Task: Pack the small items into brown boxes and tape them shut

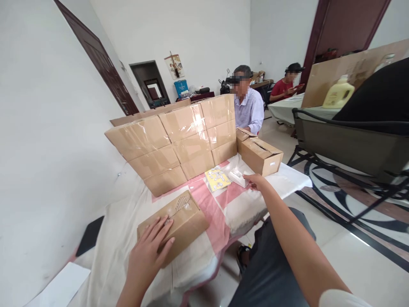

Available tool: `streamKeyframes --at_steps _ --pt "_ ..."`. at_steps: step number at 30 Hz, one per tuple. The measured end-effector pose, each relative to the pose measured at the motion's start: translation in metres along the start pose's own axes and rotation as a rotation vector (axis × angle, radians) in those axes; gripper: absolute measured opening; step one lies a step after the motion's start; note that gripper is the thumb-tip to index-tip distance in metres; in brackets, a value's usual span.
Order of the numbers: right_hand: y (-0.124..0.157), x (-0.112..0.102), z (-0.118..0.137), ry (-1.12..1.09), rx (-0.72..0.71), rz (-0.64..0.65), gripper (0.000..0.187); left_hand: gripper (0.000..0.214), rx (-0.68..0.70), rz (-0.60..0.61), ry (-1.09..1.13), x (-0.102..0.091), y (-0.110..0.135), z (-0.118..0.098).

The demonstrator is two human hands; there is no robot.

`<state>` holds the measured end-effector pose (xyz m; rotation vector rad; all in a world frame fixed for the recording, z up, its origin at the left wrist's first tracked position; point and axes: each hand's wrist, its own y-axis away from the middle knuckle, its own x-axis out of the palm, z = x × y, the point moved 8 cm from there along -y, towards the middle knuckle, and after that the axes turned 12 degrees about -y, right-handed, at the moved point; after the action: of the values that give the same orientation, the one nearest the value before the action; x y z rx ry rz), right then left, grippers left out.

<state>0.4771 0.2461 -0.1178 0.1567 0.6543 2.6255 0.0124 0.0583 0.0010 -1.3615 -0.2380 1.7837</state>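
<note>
My left hand (149, 248) lies on top of a closed brown cardboard box (188, 221), fingers stretched out and slightly spread. Farther to the right, my right hand (256, 182) has its fingers closed on the near right edge of a small white object (238, 178), whose kind I cannot make out. That object rests on or just above the cloth. Just left of it is a yellow patterned booklet (217, 178), lying flat.
A wall of stacked, taped cardboard boxes (179, 145) spans the table's far side. An elongated carton (260, 155) stands at the right. Behind sits a person in a light shirt (252, 108); another in red (281, 89) is farther back. White paper (60, 285) lies lower left.
</note>
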Motion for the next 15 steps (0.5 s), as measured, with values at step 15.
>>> streamKeyframes --at_steps 15 --pt "0.003 0.004 -0.013 -0.126 0.106 0.11 0.035 0.053 -0.06 0.083 0.135 0.015 0.005 0.007"
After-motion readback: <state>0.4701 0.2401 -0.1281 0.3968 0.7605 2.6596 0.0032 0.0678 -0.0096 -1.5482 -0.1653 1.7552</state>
